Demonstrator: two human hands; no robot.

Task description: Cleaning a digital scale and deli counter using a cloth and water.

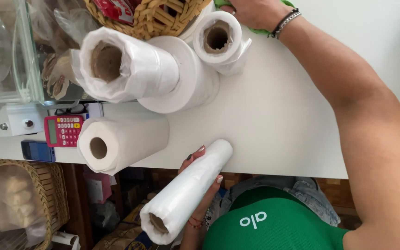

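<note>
A slim roll of plastic bags (184, 192) is gripped by the left hand (199, 185), fingers wrapped around it, its far end resting on the bench (274, 120) edge. A green cloth (255, 28) is pressed flat beneath the right hand (253, 13). A small roll (219, 39) stands just beside that hand.
</note>
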